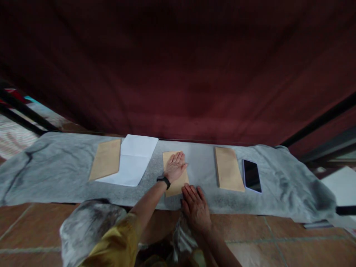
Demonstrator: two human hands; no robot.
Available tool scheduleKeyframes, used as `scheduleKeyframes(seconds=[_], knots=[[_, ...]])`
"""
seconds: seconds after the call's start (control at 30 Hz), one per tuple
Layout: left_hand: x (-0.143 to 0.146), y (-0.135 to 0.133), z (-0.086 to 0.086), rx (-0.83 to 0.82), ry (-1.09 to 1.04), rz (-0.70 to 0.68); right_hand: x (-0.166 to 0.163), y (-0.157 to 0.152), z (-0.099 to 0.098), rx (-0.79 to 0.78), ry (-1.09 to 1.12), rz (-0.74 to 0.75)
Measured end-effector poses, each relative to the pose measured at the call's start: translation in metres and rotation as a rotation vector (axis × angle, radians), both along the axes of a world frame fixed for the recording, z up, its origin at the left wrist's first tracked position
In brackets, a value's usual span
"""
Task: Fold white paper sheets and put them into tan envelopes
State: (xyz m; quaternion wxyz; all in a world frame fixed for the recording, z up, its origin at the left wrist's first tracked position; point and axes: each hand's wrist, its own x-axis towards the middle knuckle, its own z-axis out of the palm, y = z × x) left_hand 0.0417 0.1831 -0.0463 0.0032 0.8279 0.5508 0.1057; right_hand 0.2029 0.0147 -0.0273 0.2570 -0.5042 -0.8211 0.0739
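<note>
My left hand (175,167), with a dark band on the wrist, lies flat on a tan paper piece (174,191) that looks like an envelope. Its fingers are stretched out and point away from me. At the near right corner of that paper rests my right hand (196,208), open, fingertips at the edge. To the left, another tan paper piece (106,159) overlaps white paper sheets (136,157) with a crease across them. A thick stack of tan paper (229,168) lies to the right of my hands.
A grey cloth (200,159) covers the long narrow surface. A phone (251,176) with a dark screen lies right of the stack. Dark red fabric (178,92) hangs behind, between dark bars (23,113). Below is a tiled floor (247,230); a white object (340,185) stands far right.
</note>
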Motion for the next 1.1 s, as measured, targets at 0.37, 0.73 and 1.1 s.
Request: scheduleKeyframes(seconds=[0.37,0.73,1.1], knots=[[-0.012,-0.074,-0.004,-0.001,-0.034,-0.199,0.0,0.0,-0.017,0.058,-0.013,-0.007],[-0.019,-0.134,0.014,0.03,0.01,-0.289,0.002,-0.001,-0.026,0.09,0.004,-0.014],[-0.016,-0.185,0.002,0.099,0.019,-0.173,0.0,0.008,-0.02,0.051,0.123,-0.177]])
